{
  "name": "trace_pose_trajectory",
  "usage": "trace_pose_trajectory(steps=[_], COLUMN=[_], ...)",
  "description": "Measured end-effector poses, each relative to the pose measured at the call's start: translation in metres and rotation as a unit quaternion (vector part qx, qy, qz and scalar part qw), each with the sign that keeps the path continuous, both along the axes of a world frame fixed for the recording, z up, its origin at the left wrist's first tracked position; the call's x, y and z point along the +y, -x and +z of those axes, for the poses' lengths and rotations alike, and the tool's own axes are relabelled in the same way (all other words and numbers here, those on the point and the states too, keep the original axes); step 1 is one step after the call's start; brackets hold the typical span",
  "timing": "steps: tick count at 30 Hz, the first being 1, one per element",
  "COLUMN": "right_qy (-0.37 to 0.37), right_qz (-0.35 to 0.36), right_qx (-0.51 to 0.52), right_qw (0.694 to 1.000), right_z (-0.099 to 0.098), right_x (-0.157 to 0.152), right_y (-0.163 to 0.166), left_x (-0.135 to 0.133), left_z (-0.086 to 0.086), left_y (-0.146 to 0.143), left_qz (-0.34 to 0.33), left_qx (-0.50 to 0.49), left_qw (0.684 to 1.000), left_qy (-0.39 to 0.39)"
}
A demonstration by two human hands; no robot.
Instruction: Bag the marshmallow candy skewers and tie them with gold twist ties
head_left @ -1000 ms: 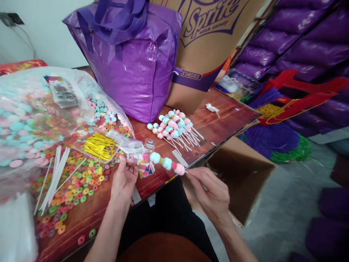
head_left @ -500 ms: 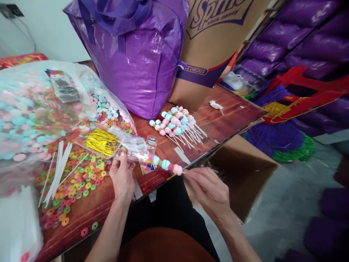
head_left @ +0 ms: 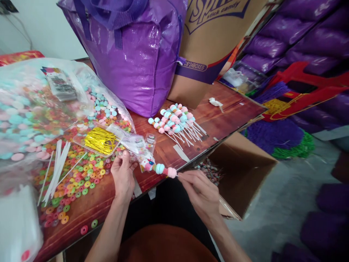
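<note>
My right hand [head_left: 201,193] pinches the white stick of a candy skewer [head_left: 165,170], threaded with pink, blue and red candies. Its far end is inside a small clear printed wrapper [head_left: 145,162]. At the wrapper's other end, my left hand [head_left: 123,174] grips the plastic between thumb and fingers. Just beyond the left hand lies a tray of gold twist ties [head_left: 99,141], with more clear wrappers [head_left: 132,141] beside it. Finished-looking candy skewers [head_left: 177,118] are piled on the table behind, their sticks pointing toward me.
Loose ring candies [head_left: 79,174] and white sticks [head_left: 57,171] cover the table's left side, near a large bag of candies [head_left: 24,109]. A purple bag [head_left: 131,69] and a carton [head_left: 209,47] stand at the back. Below the table edge, an open cardboard box [head_left: 245,174] holds wrapped pieces.
My right hand has moved left, pushing the candy skewer deeper into the wrapper. The left hand keeps its grip, and the view has shifted slightly.
</note>
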State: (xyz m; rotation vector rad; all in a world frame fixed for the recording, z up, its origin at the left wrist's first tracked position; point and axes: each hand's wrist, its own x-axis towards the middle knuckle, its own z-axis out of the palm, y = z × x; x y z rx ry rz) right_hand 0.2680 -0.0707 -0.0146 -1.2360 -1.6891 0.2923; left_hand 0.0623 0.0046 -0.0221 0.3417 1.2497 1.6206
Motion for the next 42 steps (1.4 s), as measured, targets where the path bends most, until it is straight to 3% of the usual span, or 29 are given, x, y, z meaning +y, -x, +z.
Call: trace_pose_trajectory(steps=[8, 15, 21, 25, 28, 31, 33, 35, 40, 42], right_qy=[0.12, 0.099, 0.072, 0.145, 0.282, 0.42, 0.472, 0.488, 0.434, 0.433], right_qz=[-0.008, 0.003, -0.023, 0.043, 0.09, 0.1, 0.098, 0.097, 0.095, 0.099], right_qx=[0.112, 0.067, -0.053, 0.002, 0.119, 0.257, 0.33, 0.36, 0.29, 0.284], right_qw=[0.986, 0.993, 0.996, 0.989, 0.948, 0.865, 0.812, 0.789, 0.848, 0.85], right_z=[-0.005, -0.008, -0.014, -0.01, -0.004, -0.003, -0.005, -0.007, -0.004, -0.002], right_x=[0.004, 0.004, 0.008, 0.009, 0.008, 0.01, 0.011, 0.012, 0.011, 0.01], right_y=[0.013, 0.021, 0.035, 0.039, 0.039, 0.042, 0.046, 0.05, 0.051, 0.048], left_x=[-0.003, -0.004, -0.012, -0.014, -0.013, -0.011, -0.011, -0.01, -0.009, -0.009], left_z=[-0.003, -0.003, 0.0, -0.001, -0.003, -0.005, -0.005, -0.006, -0.007, -0.008], left_y=[0.0, -0.003, -0.015, -0.019, -0.018, -0.016, -0.017, -0.017, -0.017, -0.017], left_qz=[-0.062, -0.045, -0.073, -0.087, -0.107, -0.13, -0.138, -0.134, -0.1, -0.099], left_qx=[0.049, -0.012, 0.0, -0.009, -0.048, -0.073, -0.079, -0.079, -0.075, -0.083], left_qw=[0.996, 0.998, 0.997, 0.995, 0.992, 0.987, 0.985, 0.986, 0.991, 0.991], left_qy=[-0.036, -0.035, -0.028, -0.045, -0.052, -0.057, -0.061, -0.06, -0.048, -0.044])
